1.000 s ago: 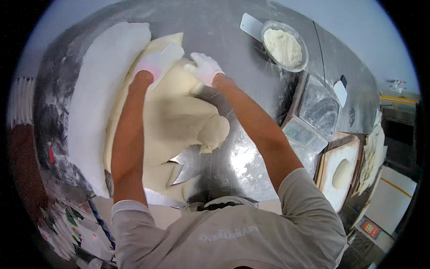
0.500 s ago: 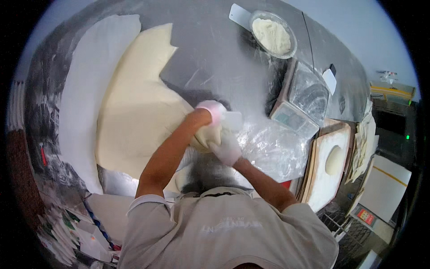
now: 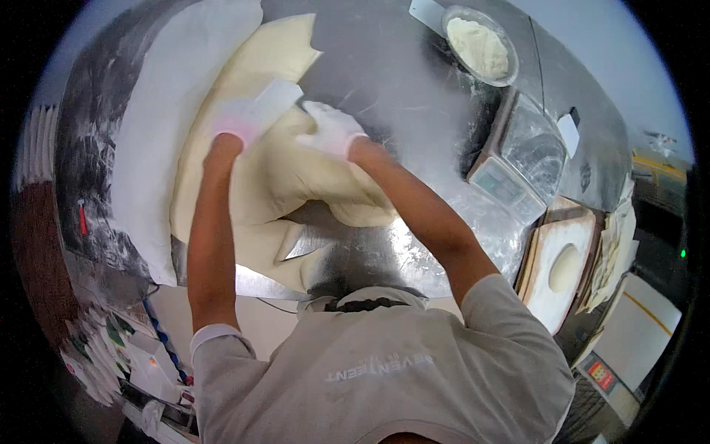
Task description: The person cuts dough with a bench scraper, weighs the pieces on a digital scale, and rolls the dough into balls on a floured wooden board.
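A broad, uneven sheet of pale yellow dough spreads over the metal worktop, with folded and ragged edges nearest me. My left hand, in a white glove with a pinkish tint, is closed on a flat white dough scraper above the dough. Just right of it, my white-gloved right hand lies at the dough's edge. Its thumb and fingers are apart, and I see no tool in it. Along the dough's left side runs a long white sheet, which may be cloth or floured dough.
A clear bowl of flour stands at the far right, beside a white scraper. Nearer are a floury digital scale and another pale scraper. Boards lean at the worktop's right edge. A small red-handled tool lies far left.
Both hands have moved left and away from me over the dough. My right hand has let go of the gathered dough end, which now lies spread in folds. The view has shifted slightly.
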### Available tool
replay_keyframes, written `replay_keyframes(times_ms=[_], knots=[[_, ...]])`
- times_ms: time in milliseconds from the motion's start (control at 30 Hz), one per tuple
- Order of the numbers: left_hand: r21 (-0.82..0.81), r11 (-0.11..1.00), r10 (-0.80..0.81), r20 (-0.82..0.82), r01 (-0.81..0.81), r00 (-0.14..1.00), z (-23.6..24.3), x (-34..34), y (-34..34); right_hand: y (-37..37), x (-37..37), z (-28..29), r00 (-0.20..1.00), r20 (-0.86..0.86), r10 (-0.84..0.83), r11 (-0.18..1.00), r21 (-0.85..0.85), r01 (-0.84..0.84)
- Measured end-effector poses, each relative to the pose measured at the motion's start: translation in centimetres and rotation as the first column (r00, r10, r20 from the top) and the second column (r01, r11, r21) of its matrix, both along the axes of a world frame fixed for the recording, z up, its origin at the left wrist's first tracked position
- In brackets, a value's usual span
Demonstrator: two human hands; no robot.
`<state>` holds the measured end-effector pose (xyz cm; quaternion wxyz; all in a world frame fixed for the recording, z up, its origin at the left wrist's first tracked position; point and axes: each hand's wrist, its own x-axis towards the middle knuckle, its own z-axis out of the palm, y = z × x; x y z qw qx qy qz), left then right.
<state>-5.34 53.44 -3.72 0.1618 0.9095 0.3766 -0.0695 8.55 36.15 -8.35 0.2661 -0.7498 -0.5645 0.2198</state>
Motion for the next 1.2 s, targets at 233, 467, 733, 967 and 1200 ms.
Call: replay_keyframes(times_ms=[233,467,733,967,1200], knots=[[-0.177,0.928,-0.340,-0.054,0.327,0.939,-9.2,4.0,-2.5,-3.6,-1.5,0.6,0.997,0.068,0.023,0.980,-0.198,-0.009],[-0.515,0.791,-0.286,0.164,0.329,0.944,-6.8,5.5,-17.0,-21.9,-2.8,1.7,0.994,0.061,-0.094,0.991,-0.087,0.100],[-0.372,0.893,0.416,0.462,-0.255,0.783,4.2,-3.3,-10.6,-15.8,-1.3,5.3,0.918,0.380,-0.113,0.989,0.134,0.066],[-0.066,0.994,0.082,-0.066,-0.086,0.994,-3.3,-6.3,-14.0,-13.3,-1.8,1.8,0.975,0.140,0.172,0.922,-0.371,-0.109],[-0.274,0.962,0.071,0.190,-0.017,0.979,-11.0,-1.6,-21.1,-22.7,-1.5,2.7,0.983,0.181,0.014,0.984,-0.175,0.018]])
